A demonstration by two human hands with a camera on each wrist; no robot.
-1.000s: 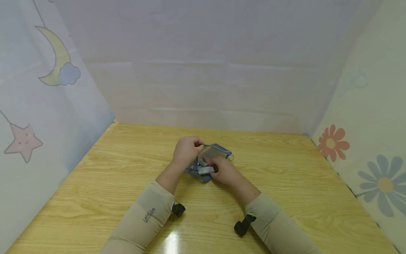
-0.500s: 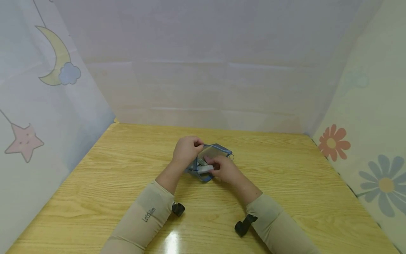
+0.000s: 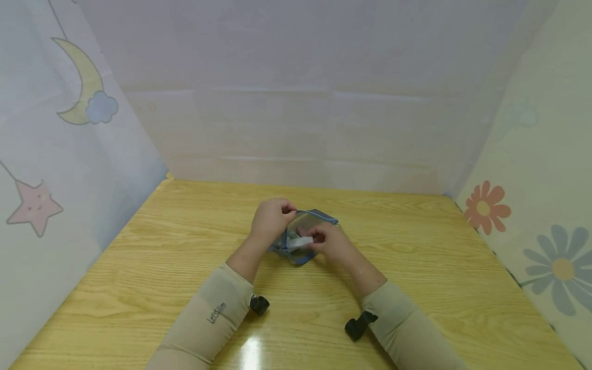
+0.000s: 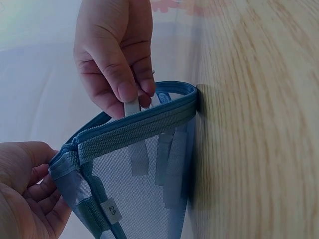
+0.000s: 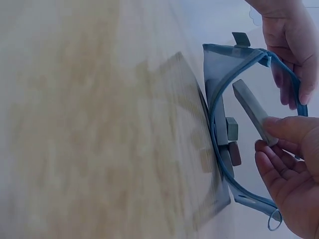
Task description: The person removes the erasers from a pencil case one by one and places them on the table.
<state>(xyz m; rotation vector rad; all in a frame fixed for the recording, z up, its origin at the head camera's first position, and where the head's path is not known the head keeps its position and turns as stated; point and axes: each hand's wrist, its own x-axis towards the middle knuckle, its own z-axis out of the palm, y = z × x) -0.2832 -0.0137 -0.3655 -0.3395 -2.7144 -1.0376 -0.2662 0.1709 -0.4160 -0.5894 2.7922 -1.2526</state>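
Block [image 5: 253, 110], pinched at one end by the right hand [image 3: 334, 242], is best aligned with the mouth of the mesh pouch [image 4: 114, 174], clear of the rim [image 4: 139, 130], which the left hand [image 3: 270, 221] pinches and should hold spread. Block lies partly inside, between the hands, nearer the far edge of the worktop [image 3: 416, 246].

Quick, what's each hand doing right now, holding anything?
Left hand: holding the blue mesh pouch by its edge.
Right hand: pinching a pale bar.
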